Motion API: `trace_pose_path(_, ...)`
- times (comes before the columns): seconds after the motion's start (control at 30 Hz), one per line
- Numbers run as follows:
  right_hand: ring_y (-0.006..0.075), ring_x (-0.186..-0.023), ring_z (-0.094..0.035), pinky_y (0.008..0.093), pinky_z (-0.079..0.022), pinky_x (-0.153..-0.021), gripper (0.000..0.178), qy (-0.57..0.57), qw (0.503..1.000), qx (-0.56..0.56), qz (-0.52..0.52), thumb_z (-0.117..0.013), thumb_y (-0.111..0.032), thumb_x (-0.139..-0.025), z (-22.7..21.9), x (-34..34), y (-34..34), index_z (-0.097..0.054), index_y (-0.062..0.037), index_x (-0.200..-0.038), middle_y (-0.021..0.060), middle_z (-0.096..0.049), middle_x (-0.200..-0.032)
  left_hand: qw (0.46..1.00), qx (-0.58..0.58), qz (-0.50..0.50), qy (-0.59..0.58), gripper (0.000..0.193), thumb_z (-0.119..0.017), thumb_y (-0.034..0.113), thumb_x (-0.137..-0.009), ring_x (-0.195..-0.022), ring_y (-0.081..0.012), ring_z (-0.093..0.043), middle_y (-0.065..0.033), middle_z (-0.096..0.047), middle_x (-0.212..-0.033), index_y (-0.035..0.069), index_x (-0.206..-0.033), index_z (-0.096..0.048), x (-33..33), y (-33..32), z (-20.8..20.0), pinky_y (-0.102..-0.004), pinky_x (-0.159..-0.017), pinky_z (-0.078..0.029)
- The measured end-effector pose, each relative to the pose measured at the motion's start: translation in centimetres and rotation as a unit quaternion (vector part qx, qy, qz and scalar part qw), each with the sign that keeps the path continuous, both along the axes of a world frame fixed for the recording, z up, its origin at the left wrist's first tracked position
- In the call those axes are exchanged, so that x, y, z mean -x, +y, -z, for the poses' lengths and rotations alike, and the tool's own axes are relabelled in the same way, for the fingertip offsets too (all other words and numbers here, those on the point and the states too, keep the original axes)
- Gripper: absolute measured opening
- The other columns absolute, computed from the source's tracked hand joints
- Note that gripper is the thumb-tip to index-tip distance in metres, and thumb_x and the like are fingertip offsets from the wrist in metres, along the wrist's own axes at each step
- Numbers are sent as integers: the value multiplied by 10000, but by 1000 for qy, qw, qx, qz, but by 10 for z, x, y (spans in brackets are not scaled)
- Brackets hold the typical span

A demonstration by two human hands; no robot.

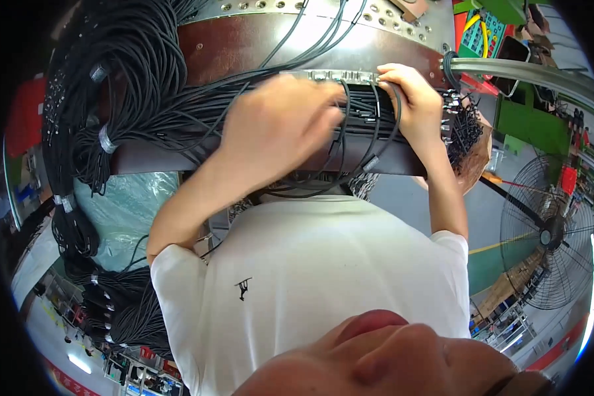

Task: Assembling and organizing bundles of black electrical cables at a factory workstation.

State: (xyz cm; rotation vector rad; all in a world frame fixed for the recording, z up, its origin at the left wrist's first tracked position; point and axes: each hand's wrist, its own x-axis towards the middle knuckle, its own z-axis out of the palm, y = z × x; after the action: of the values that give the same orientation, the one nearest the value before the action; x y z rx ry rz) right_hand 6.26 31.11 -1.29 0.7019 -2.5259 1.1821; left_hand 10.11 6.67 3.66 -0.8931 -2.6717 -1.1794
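A row of small metal sockets [344, 76] runs along the edge of a dark brown bench [224, 47]. At its right end, my right hand [412, 100] has its fingers closed around a thin black cable [398, 117], which curves down toward me. My left hand [277, 119] is smeared by motion over the cables just left of the sockets; whether it holds anything does not show. Beneath both hands lies a bundle of black cables [358, 105], with metal ends [450, 102] at the right. A silver-coloured sleeve [371, 164] sits on a cable loop near the bench's front edge.
Thick hanks of black cable [138, 63], bound with silver tape [105, 138], hang at the left. A perforated metal plate [270, 6] lies at the back. On the right are a paper-lined container [483, 148] of black pieces, a metal rail [534, 71] and a large fan [544, 234].
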Motion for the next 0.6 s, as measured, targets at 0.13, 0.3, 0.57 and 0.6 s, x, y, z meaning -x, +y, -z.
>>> trace_pose_path(0.13, 251, -789, -662, 312, -528, -693, 144, -26, 998, -56, -18, -636, 47, -773, -4, 2, -5, -620, -27, -895, 91, -673, -893, 967, 162, -66, 187, 325, -685, 135, -725, -881, -204, -577, -16, -605, -966, 88, -1037, -608, 27, -4, 36, -290, -718, -471)
trace_pose_path(0.3, 249, -806, -647, 318, -520, -681, 148, -37, 992, -117, -20, -650, 24, -750, -12, 2, -7, -566, -30, -859, 78, -647, -903, 971, 148, -9, 189, 206, -657, 127, -734, -804, -158, -575, -8, -602, -906, 91, -925, -588, 32, -5, 48, -280, -632, -416)
trace_pose_path(0.57, 257, -836, -639, 355, -512, -768, 160, 48, 992, -101, -62, -705, -78, -749, 1, 11, -19, -613, -63, -879, 57, -669, -914, 966, 165, -11, 197, 194, -614, 118, -746, -783, -163, -578, -6, -595, -893, 99, -938, -593, 40, 14, 48, -290, -671, -427)
trace_pose_path(0.6, 257, -836, -639, 355, -512, -768, 160, 46, 992, -100, -60, -705, -78, -749, 2, 12, -19, -613, -63, -879, 57, -669, -914, 970, 147, -4, 195, 185, -608, 119, -747, -782, -164, -577, -7, -593, -886, 100, -931, -594, 42, 14, 49, -291, -669, -427)
